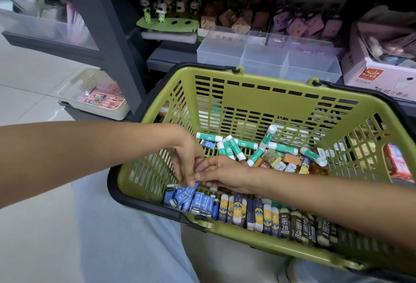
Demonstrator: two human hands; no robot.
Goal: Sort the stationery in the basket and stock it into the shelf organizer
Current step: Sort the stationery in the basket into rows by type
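Observation:
A green basket point(247, 80) rests on my lap, full of stationery. Blue erasers point(198, 204) lie in a row at its near left. Beside them stand yellow-and-navy erasers point(238, 210) and dark 2B erasers point(297, 228). Green glue sticks point(236, 147) and small orange sharpeners point(290, 159) are scattered toward the back. My left hand point(186, 161) reaches down and pinches a blue eraser point(192, 189) over the blue row. My right hand point(225, 174) meets it there, fingers on the same eraser. The clear shelf organizer point(267, 57) stands behind the basket.
Panda figures point(162, 10), brown and purple cube items point(238, 21) and a pink box point(380, 62) fill the shelf behind the organizer. A white basket point(94, 93) with packets sits on the lower shelf at left. A grey shelf post point(105, 35) rises beside it.

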